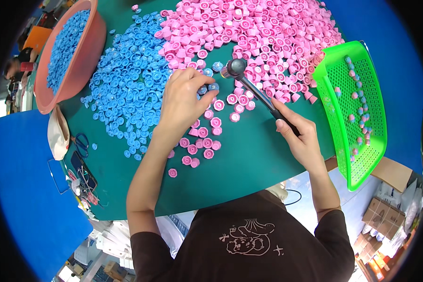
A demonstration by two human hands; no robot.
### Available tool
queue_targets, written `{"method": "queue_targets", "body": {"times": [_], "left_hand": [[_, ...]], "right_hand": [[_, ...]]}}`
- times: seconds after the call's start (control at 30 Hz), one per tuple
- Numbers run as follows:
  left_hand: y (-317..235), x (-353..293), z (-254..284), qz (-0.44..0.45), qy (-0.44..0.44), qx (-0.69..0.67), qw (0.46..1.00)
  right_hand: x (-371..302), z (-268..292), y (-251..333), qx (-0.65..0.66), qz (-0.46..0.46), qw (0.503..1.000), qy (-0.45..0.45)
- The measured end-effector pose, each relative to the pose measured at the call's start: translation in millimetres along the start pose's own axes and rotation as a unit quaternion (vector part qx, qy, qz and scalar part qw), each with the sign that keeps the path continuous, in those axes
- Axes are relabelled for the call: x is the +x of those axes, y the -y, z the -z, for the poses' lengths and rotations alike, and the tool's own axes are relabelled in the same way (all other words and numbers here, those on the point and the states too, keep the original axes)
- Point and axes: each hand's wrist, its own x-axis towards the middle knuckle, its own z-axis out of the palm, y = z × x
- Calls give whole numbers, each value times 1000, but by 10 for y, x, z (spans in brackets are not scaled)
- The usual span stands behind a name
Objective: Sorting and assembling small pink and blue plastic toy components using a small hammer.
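My right hand (298, 134) is closed around the dark handle of a small hammer (257, 91). Its rounded black head is raised over the table, close to the fingers of my left hand (185, 96). That left hand is bent, with thumb and fingertips pinching a small blue cap (213, 87); whether a pink piece sits under the cap cannot be made out. Beside these fingertips, near the hammer head, lies another blue cap (217, 66). Loose pink fluted cups (208, 143) are scattered below and to the right of my left hand.
A heap of blue caps (131, 84) and a large heap of pink cups (268, 28) cover the green table (249, 155). At the left stands a pink basin (96, 40) of blue caps. A green basket (345, 136) at the right holds several pink-and-blue pieces. Scissors (82, 144) lie by a phone (83, 169).
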Motion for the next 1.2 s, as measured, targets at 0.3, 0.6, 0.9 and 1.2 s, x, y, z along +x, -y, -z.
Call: {"method": "queue_targets", "body": {"times": [0.3, 0.6, 0.9, 1.2], "left_hand": [[-30, 18, 270, 32, -3, 10, 999], [743, -142, 1135, 174, -167, 54, 969], [718, -71, 781, 134, -104, 2, 986], [691, 132, 458, 24, 4, 65, 998]], "right_hand": [[-2, -17, 138, -67, 13, 997, 42], [36, 7, 150, -93, 45, 994, 19], [58, -64, 302, -60, 63, 996, 3], [108, -88, 186, -57, 63, 996, -10]]}}
